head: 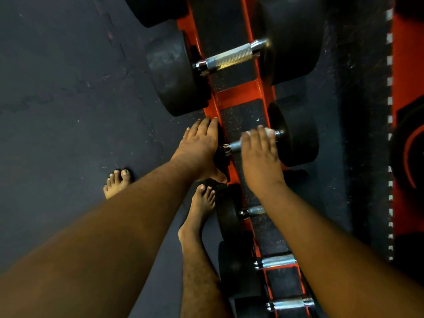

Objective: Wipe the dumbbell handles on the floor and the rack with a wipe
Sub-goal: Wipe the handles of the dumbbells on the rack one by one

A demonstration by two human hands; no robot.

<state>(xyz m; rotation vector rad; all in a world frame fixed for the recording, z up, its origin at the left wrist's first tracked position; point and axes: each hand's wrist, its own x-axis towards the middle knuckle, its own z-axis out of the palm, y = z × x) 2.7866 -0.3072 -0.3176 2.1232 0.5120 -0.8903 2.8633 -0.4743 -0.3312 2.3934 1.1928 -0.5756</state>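
Head view. An orange rack point(238, 97) runs from 12 o'clock to 5 o'clock across the frame, its two rails carrying a row of black dumbbells over a dark speckled floor point(57, 99).

The dumbbell being worked on point(296, 134) sits at centre, just right of the middle. The right hand point(259, 154) lies over its chrome handle point(236, 145), fingers curled down around the bar with a white wipe point(268, 131) bunched beneath them — only a pale edge of the wipe shows at the fingertips, at the handle's 2 o'clock end. A short bare stretch of handle shows at the 9 o'clock end.

The left hand point(202, 143) rests flat on the near weight head of the same dumbbell, fingers straight and together, pointing toward 12 o'clock; the thumb drops down the head's near side. It grips nothing.

At 12 o'clock a larger dumbbell point(176, 74) rests on the rails, its knurled handle point(229, 57) uncovered. Toward 5 o'clock three smaller dumbbells point(229, 216) follow in line, partly hidden behind the right forearm.

Two bare feet stand on the floor at 7 and 6 o'clock — the right foot point(202, 207) just beside the rack, touching a weight head.
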